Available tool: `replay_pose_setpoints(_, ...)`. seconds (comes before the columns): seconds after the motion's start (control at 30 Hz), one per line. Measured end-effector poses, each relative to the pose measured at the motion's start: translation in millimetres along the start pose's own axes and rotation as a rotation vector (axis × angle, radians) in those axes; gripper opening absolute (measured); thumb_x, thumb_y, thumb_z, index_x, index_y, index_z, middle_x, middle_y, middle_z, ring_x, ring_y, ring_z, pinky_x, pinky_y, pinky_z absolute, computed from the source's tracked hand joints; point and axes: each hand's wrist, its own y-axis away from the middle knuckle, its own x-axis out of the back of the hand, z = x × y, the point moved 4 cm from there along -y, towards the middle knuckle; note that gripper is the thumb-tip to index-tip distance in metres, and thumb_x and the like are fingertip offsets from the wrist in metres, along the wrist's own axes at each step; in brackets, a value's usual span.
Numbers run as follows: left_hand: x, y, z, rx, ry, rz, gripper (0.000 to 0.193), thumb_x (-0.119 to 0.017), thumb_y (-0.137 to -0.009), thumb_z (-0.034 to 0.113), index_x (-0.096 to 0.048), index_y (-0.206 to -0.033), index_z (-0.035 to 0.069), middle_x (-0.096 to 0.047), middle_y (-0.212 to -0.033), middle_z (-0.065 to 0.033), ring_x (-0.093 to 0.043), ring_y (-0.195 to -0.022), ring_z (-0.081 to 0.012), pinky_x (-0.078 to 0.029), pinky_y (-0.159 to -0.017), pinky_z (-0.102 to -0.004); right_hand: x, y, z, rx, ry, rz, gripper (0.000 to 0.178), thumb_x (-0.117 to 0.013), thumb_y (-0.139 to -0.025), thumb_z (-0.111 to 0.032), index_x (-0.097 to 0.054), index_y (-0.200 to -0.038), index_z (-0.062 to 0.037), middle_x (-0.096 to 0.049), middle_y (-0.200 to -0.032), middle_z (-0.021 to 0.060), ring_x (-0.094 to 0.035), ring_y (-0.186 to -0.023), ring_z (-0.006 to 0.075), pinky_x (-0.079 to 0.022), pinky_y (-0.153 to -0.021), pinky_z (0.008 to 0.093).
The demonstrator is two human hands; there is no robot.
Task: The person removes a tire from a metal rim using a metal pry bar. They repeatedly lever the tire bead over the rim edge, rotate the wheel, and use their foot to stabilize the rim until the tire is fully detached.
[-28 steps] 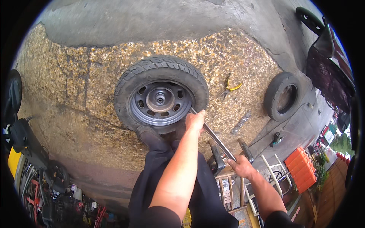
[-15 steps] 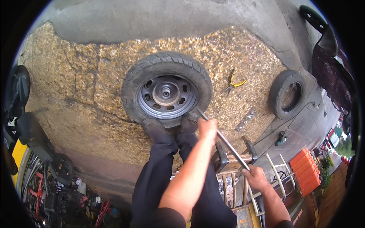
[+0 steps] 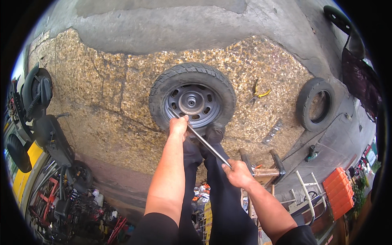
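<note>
A scooter-type wheel lies flat on the ground before me, its black tyre [image 3: 163, 83] mounted around a grey metal rim [image 3: 212, 101] with oval slots. A long steel tyre lever [image 3: 208, 147] slants across the near side. My left hand [image 3: 178, 126] is closed round it near its far end, over the rim's near-left edge. My right hand [image 3: 238, 174] grips its near end, in front of my right leg. Whether the tip sits under the tyre's edge is hidden by my left hand. My right shoe [image 3: 215, 133] presses against the tyre's near side.
Yellow-handled pliers [image 3: 260, 93] lie right of the wheel. Beyond them rests a loose tyre [image 3: 315, 104]. A wooden stool [image 3: 265, 172], a white metal frame [image 3: 304, 194] and an orange crate [image 3: 338, 192] stand at the lower right. Motorbike parts [image 3: 53, 132] crowd the left.
Both hands and the lever have swung left, from the tyre's near-right side to the rim's near-left edge. My view has shifted, so the wheel appears further right.
</note>
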Motion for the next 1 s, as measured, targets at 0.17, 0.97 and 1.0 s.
replay_pose_setpoints(0.17, -2.8, -29.4, -5.4, 0.031, -0.055, -0.044, 0.023, -0.056, -0.096, 0.016, -0.058, -0.107, -0.005, -0.064, -0.091, -0.0129, -0.068, -0.077, -0.0284, -0.059, -0.072, -0.0486, 0.6, -40.1, 18.9, -0.074, -0.146, -0.146, 0.029, -0.058, -0.097, -0.027, -0.065, -0.092, 0.0005, -0.063, -0.07, 0.0187, -0.061, -0.068, 0.0312, -0.047, -0.069, 0.043)
replay_pose_setpoints(0.97, 28.5, 13.2, 4.2, 0.139, 0.186, -0.101, 0.016, -0.057, -0.097, 0.02, -0.053, -0.092, 0.006, -0.053, -0.075, -0.0054, -0.054, -0.06, -0.0161, -0.053, -0.055, -0.0368, -37.2, -24.4, -103.1, -0.102, -0.296, -0.154, 0.035, -0.06, -0.091, -0.027, -0.061, -0.089, 0.0073, -0.065, -0.075, 0.0198, -0.063, -0.07, 0.0298, -0.049, -0.068, 0.0445)
replay_pose_setpoints(1.0, 37.6, 22.2, 5.4, 0.156, 0.176, -0.093, 0.017, -0.059, -0.094, 0.017, -0.05, -0.09, 0.004, -0.052, -0.073, -0.0059, -0.053, -0.057, -0.0171, -0.052, -0.05, -0.0373, -58.6, -16.0, -116.8, -0.145, -0.419, -0.104, 0.034, -0.061, -0.09, -0.027, -0.06, -0.088, 0.0075, -0.064, -0.074, 0.0195, -0.063, -0.069, 0.0286, -0.049, -0.067, 0.0442)
